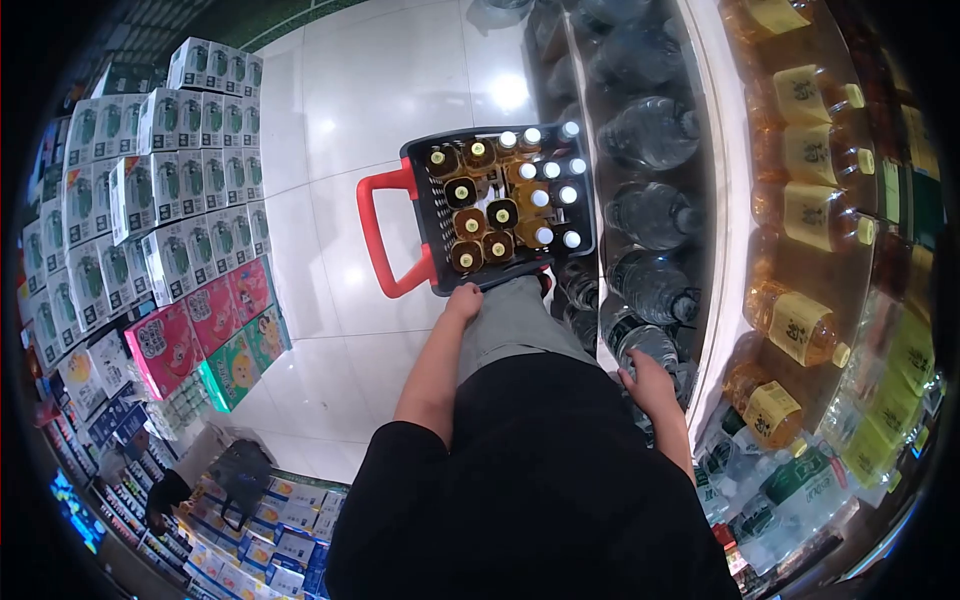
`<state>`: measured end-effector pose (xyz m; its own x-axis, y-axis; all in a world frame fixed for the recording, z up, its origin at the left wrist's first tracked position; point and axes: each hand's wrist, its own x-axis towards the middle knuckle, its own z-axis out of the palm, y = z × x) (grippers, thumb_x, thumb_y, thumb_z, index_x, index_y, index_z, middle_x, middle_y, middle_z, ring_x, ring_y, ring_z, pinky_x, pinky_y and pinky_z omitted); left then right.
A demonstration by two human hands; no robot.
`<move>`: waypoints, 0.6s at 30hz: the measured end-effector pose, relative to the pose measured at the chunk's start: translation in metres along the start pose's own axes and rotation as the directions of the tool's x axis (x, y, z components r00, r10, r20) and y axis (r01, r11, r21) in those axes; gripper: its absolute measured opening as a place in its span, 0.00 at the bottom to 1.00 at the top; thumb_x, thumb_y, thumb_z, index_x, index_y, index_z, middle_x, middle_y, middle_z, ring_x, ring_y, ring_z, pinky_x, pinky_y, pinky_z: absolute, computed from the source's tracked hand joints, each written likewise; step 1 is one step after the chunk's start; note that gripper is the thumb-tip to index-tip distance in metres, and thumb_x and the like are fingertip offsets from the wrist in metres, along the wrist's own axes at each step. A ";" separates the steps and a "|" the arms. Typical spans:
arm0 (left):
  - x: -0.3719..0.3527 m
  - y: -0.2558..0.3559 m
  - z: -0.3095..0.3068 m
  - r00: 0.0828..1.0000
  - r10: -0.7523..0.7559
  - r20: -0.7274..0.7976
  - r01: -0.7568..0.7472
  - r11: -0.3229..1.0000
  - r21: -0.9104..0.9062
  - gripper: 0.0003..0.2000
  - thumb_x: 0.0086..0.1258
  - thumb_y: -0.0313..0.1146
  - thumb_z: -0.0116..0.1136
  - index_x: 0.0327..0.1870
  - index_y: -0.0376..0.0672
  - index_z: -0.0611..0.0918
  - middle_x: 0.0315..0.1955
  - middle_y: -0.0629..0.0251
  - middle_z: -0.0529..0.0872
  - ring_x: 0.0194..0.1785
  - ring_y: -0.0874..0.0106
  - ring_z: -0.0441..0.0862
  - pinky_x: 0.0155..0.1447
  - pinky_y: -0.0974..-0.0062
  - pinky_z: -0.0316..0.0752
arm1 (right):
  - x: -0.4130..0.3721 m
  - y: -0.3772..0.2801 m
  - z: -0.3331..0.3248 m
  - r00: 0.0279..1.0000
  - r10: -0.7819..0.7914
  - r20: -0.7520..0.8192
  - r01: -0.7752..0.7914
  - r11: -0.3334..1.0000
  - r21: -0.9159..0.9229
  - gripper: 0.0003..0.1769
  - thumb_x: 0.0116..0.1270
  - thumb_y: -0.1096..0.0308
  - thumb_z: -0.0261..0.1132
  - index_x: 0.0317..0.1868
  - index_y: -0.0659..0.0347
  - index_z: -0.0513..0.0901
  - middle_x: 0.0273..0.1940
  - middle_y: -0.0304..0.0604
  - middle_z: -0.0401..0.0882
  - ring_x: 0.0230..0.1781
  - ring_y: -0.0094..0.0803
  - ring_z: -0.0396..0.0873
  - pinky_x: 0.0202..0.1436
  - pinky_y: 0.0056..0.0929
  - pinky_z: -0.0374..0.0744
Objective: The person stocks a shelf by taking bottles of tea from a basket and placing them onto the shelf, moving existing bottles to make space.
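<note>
My left hand is closed on the near edge of a black shopping basket with a red handle. Inside stand several bottles, some dark-amber ones with yellowish caps and others with white caps. On the other side, my right hand reaches down beside a large clear water bottle on the low shelf. Its thumb and fingers are apart, close to the bottle, and it holds nothing.
Large water bottles line the low shelf on the right, with amber oil-like bottles beyond. Stacked white cartons and pink boxes stand left across the tiled floor. A dark bag is at lower left.
</note>
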<state>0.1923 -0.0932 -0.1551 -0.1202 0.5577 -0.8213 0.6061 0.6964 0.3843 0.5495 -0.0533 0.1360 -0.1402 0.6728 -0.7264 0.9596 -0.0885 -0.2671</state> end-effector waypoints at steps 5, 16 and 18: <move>0.005 0.026 -0.015 0.976 -0.190 -0.104 0.196 0.979 0.050 0.29 0.60 0.38 0.57 0.66 0.50 0.67 0.64 0.46 0.64 0.59 0.53 0.74 0.61 0.61 0.71 | 0.002 0.008 0.006 0.999 0.040 0.009 -0.041 0.998 0.037 0.21 0.61 0.61 0.63 0.53 0.60 0.75 0.46 0.53 0.79 0.47 0.52 0.77 0.50 0.44 0.75; 0.082 0.023 -0.002 0.986 -0.166 -0.015 0.166 0.986 -0.011 0.29 0.59 0.40 0.55 0.65 0.47 0.70 0.64 0.40 0.65 0.70 0.50 0.60 0.71 0.66 0.59 | 0.004 0.022 0.012 0.996 0.087 -0.001 -0.087 0.996 0.014 0.21 0.62 0.61 0.63 0.52 0.63 0.75 0.44 0.55 0.80 0.47 0.51 0.78 0.49 0.43 0.75; 0.088 0.023 -0.004 0.983 -0.183 -0.003 0.183 0.982 0.040 0.30 0.59 0.41 0.55 0.66 0.47 0.69 0.64 0.40 0.65 0.69 0.50 0.60 0.72 0.65 0.58 | 0.003 0.022 0.018 0.995 0.098 0.004 -0.098 0.995 0.033 0.21 0.62 0.61 0.63 0.52 0.63 0.75 0.45 0.55 0.80 0.47 0.51 0.78 0.50 0.43 0.75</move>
<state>0.1925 -0.0266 -0.2175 -0.2313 0.4226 -0.8763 0.6050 0.7679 0.2107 0.5654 -0.0660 0.1167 -0.0469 0.6579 -0.7516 0.9600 -0.1783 -0.2160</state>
